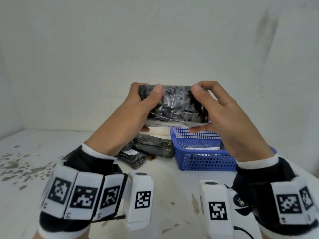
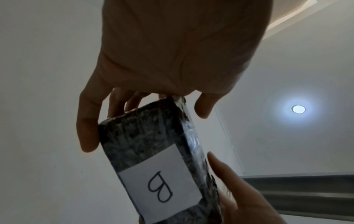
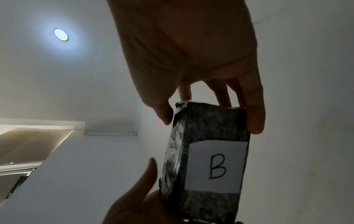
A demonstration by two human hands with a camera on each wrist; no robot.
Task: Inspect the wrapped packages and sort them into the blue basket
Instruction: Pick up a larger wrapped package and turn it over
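A black plastic-wrapped package (image 1: 176, 105) is held up in front of me above the table. My left hand (image 1: 138, 107) grips its left end and my right hand (image 1: 214, 107) grips its right end, thumbs on the near face. Its far face carries a white label (image 3: 216, 166) marked "B", which also shows in the left wrist view on the package (image 2: 153, 151). The blue mesh basket (image 1: 203, 161) stands on the table below my right hand, with something white lying inside. Several more black wrapped packages (image 1: 151, 149) lie in a heap just left of the basket.
The white table (image 1: 34, 169) has dark stains at its left side and a plain white wall (image 1: 155, 40) rises behind it. Wrist bands with printed black-and-white markers (image 1: 82, 195) fill the bottom of the head view.
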